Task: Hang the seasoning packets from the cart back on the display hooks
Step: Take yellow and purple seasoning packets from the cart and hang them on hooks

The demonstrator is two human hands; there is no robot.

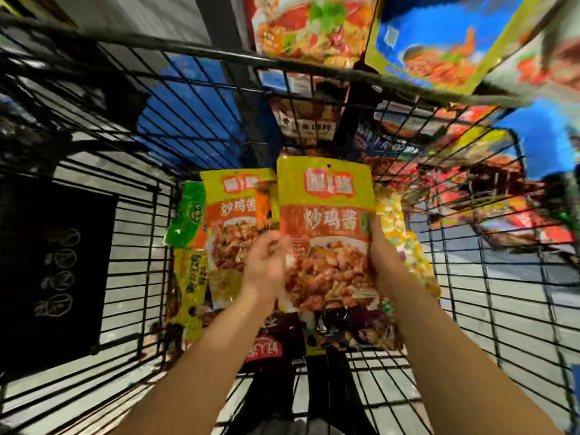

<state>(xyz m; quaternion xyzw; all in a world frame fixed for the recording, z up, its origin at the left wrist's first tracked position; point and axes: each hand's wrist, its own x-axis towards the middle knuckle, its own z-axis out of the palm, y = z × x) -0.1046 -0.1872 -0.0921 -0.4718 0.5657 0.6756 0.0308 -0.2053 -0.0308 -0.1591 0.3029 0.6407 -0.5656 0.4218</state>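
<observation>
Right hand (383,258) gripping the right edge of a yellow-and-orange seasoning packet (326,233), held upright above the wire cart (131,246); left hand (265,265) blurred just beside the packet's left edge, fingers loosely curled, contact impossible to tell; below and behind, a matching packet (233,221) lying among other packets in the cart, green packet (188,215) at its left; farther off, hanging display packets (314,26) beyond the cart's front rim.

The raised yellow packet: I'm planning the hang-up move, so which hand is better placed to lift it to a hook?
Probably the right hand. It grips the raised yellow packet along its right edge, hang hole up. The left hand is blurred at the left edge; its grip is unclear.
</observation>
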